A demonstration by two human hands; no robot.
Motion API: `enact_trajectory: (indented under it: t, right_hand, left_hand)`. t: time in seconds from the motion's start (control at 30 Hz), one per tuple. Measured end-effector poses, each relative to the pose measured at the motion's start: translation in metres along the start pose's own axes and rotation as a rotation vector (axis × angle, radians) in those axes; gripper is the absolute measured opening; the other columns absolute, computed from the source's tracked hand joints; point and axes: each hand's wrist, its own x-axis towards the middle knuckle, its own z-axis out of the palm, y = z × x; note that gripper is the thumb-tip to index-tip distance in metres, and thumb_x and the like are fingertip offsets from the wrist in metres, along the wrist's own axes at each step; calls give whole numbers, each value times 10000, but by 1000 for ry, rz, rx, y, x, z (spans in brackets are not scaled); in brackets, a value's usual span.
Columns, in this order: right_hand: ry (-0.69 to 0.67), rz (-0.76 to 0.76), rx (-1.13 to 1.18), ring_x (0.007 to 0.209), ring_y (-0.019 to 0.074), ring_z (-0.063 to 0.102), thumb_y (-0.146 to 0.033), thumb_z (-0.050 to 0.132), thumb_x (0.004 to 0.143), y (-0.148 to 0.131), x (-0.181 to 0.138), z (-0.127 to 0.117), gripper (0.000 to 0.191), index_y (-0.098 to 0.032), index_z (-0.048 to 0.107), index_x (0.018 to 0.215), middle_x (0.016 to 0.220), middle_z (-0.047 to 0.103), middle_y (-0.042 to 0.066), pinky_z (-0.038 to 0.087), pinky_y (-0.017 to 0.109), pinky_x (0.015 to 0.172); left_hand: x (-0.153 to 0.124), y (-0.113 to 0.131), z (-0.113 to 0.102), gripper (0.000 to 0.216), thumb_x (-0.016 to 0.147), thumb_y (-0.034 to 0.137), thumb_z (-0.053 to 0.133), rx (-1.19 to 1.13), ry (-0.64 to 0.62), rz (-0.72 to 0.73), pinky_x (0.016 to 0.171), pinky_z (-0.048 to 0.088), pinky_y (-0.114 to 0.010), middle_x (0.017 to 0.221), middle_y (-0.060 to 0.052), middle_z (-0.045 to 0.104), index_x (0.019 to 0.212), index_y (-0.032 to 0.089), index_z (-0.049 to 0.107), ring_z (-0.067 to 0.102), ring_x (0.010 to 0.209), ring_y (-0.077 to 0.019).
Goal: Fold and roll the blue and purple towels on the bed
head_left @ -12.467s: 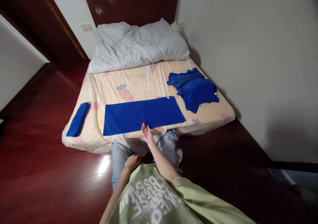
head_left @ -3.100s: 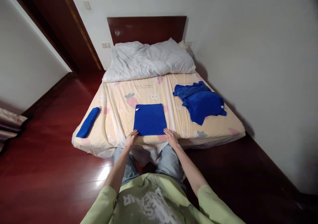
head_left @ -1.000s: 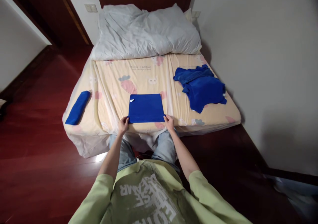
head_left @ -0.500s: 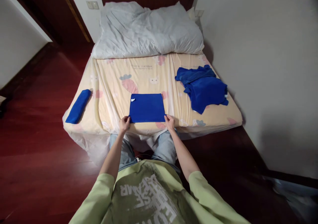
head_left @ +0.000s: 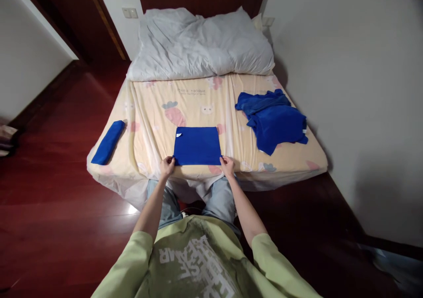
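Both hands are at the near edge of the bed. Left hand [head_left: 167, 166] pinches the near left corner of a deep-blue, rectangular, soft-looking cloth [head_left: 197, 146] between thumb and fingers; right hand [head_left: 227, 165] pinches the near right corner the same way. The cloth lies mostly flat between and just beyond the hands, edges fairly straight, a small white tag [head_left: 179, 135] near its far left corner. Whether the pinched edge is slightly raised or resting on the bed, cannot tell; layers cannot be counted either.

Well to the left of the left hand: a narrow, compact blue fabric bundle [head_left: 108, 142], set apart at a slant. Reads as one piece finished.

Right of and beyond the right hand: a loose, crumpled heap of blue fabric [head_left: 276, 121]. Looks untouched by any folding; number of pieces unclear.

Progress, by judgement: one piece done, one part-way, the heap left. The cloth in hand is neat but far broader than the bundle, so its own folding seems incomplete.

Underneath all three, a pale-yellow printed bedsheet [head_left: 155, 99]; farther out, beyond the hands, a rumpled grey-white quilt [head_left: 201, 44].
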Motion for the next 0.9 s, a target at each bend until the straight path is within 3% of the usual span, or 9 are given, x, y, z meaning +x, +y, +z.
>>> enact_trajectory:
  t: [0.4,0.6,0.77,0.83,0.9]
  right_hand:
    - [-6,3,31,696,234,685,-612,605,791,4,0,1,474,-159,717,872,790,751,116,567,375,723]
    - [-3,-6,5,675,228,672,-583,625,797,-3,-4,1,418,-178,672,886,748,724,86,559,364,705]
    - [98,-94,-109,663,198,615,-445,634,827,-14,-14,1,238,-213,626,881,748,661,38,540,342,720]
    - [92,-204,-156,769,219,623,-373,580,871,-18,-17,0,172,-220,655,846,834,660,73,545,366,789]
    - [24,-321,-216,923,252,629,-281,501,909,-21,-19,-2,224,-224,715,877,944,672,110,534,411,899]
  left_hand:
    - [-6,0,0,298,825,469,600,-34,5,12,749,550,-355,819,-86,736,887,192,690,693,757,-231]
    - [-13,1,2,224,860,430,589,-52,53,70,715,531,-321,814,-49,672,925,217,614,636,722,-190]
    - [-19,-2,2,162,910,315,518,82,72,281,857,507,-402,884,-95,643,808,230,611,591,888,-247]
    - [-19,-2,0,238,938,270,456,102,5,380,939,482,-436,957,-122,676,834,225,664,574,999,-279]
    - [-18,-2,-3,297,953,238,419,86,-98,449,992,466,-448,1075,-128,703,939,221,715,564,1074,-288]
